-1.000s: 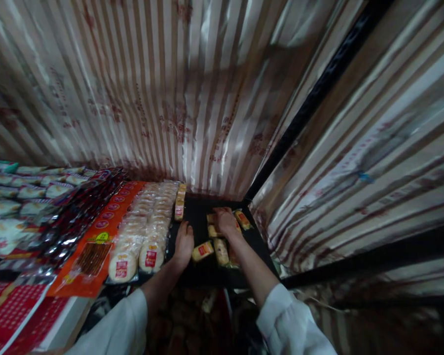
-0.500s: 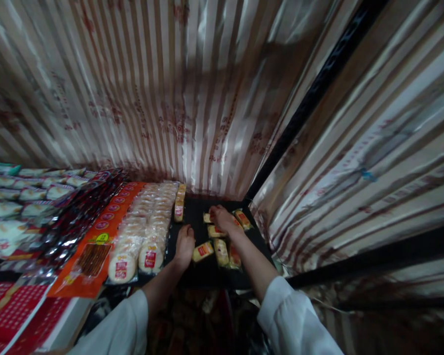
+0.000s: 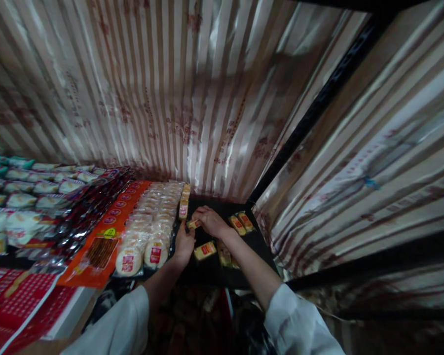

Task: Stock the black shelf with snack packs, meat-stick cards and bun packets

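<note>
A small wrapped cake (image 3: 193,224) is held between my hands, just above the black shelf (image 3: 203,274). My right hand (image 3: 210,221) grips it from the right with bent fingers. At its left end, the fingers of my left hand (image 3: 185,242) close on it. Close by on the left, a row of wrapped cakes (image 3: 184,202) stands against the flat round pastries. Below my right hand lies another wrapped cake (image 3: 204,250) with a red-orange label. My right forearm partly covers more cakes (image 3: 224,254). Two cakes (image 3: 237,225) lie side by side on the right.
Rows of round wrapped pastries (image 3: 155,254), an orange snack packet (image 3: 99,246), dark shiny packets (image 3: 83,209) and white packets (image 3: 24,224) fill the left side. Striped plastic sheeting (image 3: 163,98) hangs behind. A black post (image 3: 307,111) rises at the right corner.
My right hand has moved left from the cakes on the right, bringing one wrapped cake to my left hand. My left hand has shifted slightly and now meets the cake.
</note>
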Motion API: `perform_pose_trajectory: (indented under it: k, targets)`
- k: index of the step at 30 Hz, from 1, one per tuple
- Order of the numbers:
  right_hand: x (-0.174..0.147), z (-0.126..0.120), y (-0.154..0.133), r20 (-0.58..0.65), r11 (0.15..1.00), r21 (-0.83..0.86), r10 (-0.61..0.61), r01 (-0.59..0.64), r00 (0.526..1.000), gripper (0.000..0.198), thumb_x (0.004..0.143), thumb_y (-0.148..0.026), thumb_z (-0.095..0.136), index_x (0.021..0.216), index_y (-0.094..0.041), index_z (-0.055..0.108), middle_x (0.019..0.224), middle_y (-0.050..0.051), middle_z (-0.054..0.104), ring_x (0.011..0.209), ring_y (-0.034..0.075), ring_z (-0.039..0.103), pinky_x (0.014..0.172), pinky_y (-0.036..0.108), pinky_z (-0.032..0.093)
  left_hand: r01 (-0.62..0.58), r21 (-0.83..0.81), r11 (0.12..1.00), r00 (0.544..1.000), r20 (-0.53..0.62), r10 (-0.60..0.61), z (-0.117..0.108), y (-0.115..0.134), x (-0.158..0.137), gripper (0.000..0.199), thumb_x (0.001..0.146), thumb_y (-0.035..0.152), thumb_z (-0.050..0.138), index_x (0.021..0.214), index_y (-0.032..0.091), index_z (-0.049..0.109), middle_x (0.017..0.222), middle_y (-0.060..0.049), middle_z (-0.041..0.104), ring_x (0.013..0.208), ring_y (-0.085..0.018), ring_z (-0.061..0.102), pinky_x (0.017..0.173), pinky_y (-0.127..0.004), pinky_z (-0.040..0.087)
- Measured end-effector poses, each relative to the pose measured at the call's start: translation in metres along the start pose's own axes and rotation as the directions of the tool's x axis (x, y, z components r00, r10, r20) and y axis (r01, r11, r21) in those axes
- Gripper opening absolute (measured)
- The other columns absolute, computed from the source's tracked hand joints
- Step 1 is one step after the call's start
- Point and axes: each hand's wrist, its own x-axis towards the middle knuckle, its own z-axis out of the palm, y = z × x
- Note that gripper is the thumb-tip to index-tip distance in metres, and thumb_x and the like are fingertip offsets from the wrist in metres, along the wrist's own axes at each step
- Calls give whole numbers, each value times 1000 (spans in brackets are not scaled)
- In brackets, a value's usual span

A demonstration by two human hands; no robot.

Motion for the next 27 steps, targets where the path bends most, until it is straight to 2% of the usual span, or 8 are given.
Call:
perform_pose_trajectory:
  k: [2, 4, 6, 8, 11, 14, 22, 27]
  targets:
    - [3, -3, -12, -28, 997, 16, -77, 78, 997, 19, 79, -6, 52, 86, -20, 64, 91, 4, 60, 95, 17, 50, 86, 30, 38, 3, -9, 1000, 1000, -10, -3, -3, 4, -2, 27, 82, 12, 51, 108, 15, 55, 94, -8, 64, 67, -12, 63, 55, -21, 50]
    - [4, -2, -21, -120, 996, 53, -70, 77, 990, 22, 80, -9, 53, 96, -20, 63, 102, 6, 60, 105, 19, 49, 90, 33, 38, 19, -52, 998, 999, -47, -22, -7, 7, -5, 18, 83, 10, 47, 99, 13, 56, 85, -7, 64, 62, -11, 62, 57, -21, 51]
    - [5, 5, -26, -252, 990, 122, 93, -64, 963, 34, 79, -13, 57, 112, -18, 58, 118, 10, 56, 113, 21, 46, 96, 35, 38, 42, -124, 991, 994, -92, -53, -8, 10, -7, 14, 84, 9, 46, 94, 13, 56, 82, -5, 63, 61, -10, 62, 60, -22, 52]
    - [5, 15, -26, -295, 920, 261, 366, -293, 883, 47, 77, -20, 62, 122, -17, 51, 121, 12, 55, 110, 22, 51, 95, 37, 40, 60, -196, 979, 989, -119, -84, -8, 13, -9, 12, 84, 9, 47, 92, 13, 56, 81, -5, 63, 62, -10, 63, 63, -22, 53]
    - [7, 31, -24, -103, 694, 495, 645, -524, 757, 44, 78, -29, 62, 119, -20, 51, 99, 7, 66, 89, 19, 63, 82, 34, 49, 83, -262, 962, 983, -138, -122, -6, 17, -10, 10, 84, 8, 49, 90, 13, 56, 82, -5, 63, 62, -9, 64, 65, -23, 54]
    - [10, 42, -21, 10, 559, 622, 695, -549, 719, 31, 80, -29, 58, 110, -22, 56, 88, 2, 68, 80, 17, 66, 72, 30, 51, 111, -305, 946, 981, -117, -153, -3, 19, -11, 11, 86, 8, 47, 90, 13, 56, 86, -6, 64, 65, -9, 64, 69, -23, 54]
    - [18, 47, -21, -62, 606, 553, 714, -572, 697, 27, 78, -22, 59, 105, -24, 58, 91, 1, 69, 86, 15, 65, 78, 28, 49, 297, -350, 889, 941, -51, -335, -2, 15, -12, 29, 84, 6, 48, 112, 12, 51, 84, -6, 65, 68, -10, 66, 72, -22, 53]
    - [27, 51, -28, -84, 642, 510, 699, -572, 710, 30, 80, -23, 58, 110, -23, 56, 93, 1, 69, 87, 16, 65, 77, 27, 47, 325, -301, 896, 934, -49, -355, -3, 16, -12, 36, 84, 7, 44, 120, 6, 45, 92, -12, 66, 72, -13, 67, 73, -24, 53]
